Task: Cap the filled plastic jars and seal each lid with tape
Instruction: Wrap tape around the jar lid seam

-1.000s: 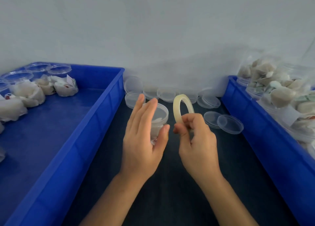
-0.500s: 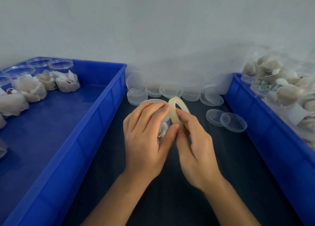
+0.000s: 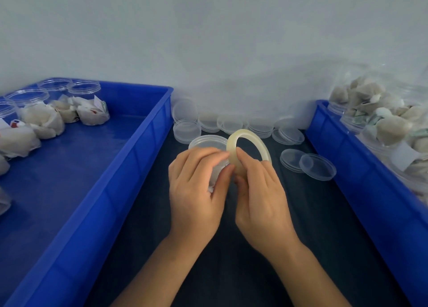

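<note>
Dark tabletop (image 3: 231, 272), blue bins (image 3: 129, 167) flanking, loose lids (image 3: 317, 167) behind, left hand (image 3: 196, 190) curled round jar (image 3: 207, 144), right hand (image 3: 261, 197) pinching tape roll (image 3: 249, 142).

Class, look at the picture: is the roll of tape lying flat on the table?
No. The right hand holds the tape roll upright above the table, beside the capped jar that the left hand grips.

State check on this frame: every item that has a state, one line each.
jar: capped, gripped by left hand
tape roll: upright, pinched by right hand, against the jar
left hand: curled round the jar
right hand: pinching the tape roll
loose lids: off, on the table
jars in left bin: uncapped, filled
</note>
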{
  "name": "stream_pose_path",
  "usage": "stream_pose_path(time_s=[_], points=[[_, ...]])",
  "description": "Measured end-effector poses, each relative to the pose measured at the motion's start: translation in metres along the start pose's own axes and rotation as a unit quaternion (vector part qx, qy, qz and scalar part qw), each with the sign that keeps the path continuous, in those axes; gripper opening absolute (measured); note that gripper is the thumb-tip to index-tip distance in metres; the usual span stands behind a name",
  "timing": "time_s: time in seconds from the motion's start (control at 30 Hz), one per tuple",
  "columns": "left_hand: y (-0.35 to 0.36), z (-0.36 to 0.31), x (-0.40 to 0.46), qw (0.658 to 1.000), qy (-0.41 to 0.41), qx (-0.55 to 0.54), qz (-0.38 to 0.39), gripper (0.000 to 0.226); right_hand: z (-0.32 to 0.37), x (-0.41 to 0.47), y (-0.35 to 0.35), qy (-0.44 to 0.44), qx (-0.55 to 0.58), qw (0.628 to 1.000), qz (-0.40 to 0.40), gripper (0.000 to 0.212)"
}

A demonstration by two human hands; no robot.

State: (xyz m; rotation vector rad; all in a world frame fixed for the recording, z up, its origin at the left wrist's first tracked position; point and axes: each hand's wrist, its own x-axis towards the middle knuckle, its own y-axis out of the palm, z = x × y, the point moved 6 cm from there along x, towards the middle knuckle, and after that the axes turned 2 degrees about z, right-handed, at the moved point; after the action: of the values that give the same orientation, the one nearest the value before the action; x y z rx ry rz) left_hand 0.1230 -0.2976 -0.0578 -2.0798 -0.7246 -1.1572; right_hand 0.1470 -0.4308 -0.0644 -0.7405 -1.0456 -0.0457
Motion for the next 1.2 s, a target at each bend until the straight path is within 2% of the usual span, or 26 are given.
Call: stream_pose_path(time_s=[0.2, 0.33, 0.57, 0.87, 0.9, 1.0, 1.07, 1.2], points=[[-0.002, 0.008, 0.004, 0.998, -0.047, -0.028, 0.018, 0.013, -0.003, 0.001, -0.002, -0.030, -0.067, 0.997, 0.034, 0.045], [-0.002, 0.008, 0.006, 0.998, -0.052, -0.031, 0.033, 0.017, -0.003, 0.001, -0.003, -0.042, -0.075, 0.996, 0.039, 0.043], [0.002, 0.010, 0.006, 0.998, -0.050, -0.013, 0.043, 0.009, 0.003, 0.001, -0.003, -0.047, -0.081, 0.995, 0.033, 0.040], [0.003, 0.002, 0.005, 0.998, -0.037, -0.009, 0.048, 0.009, -0.002, 0.004, -0.007, 0.015, -0.061, 0.998, 0.026, 0.039], [0.002, 0.003, 0.004, 0.998, -0.048, -0.015, 0.045, 0.009, -0.003, 0.004, -0.007, 0.016, -0.058, 0.998, 0.024, 0.039], [0.000, 0.006, 0.004, 0.996, -0.072, -0.022, 0.044, 0.033, -0.002, 0.005, -0.007, 0.009, -0.056, 0.998, 0.024, 0.039], [0.000, 0.004, 0.005, 0.997, -0.055, 0.003, 0.054, 0.036, 0.000, 0.005, -0.007, -0.003, -0.054, 0.998, 0.026, 0.039], [-0.001, 0.000, 0.004, 0.999, -0.018, 0.033, 0.035, 0.021, -0.001, 0.005, -0.007, -0.009, -0.062, 0.998, 0.032, 0.041]])
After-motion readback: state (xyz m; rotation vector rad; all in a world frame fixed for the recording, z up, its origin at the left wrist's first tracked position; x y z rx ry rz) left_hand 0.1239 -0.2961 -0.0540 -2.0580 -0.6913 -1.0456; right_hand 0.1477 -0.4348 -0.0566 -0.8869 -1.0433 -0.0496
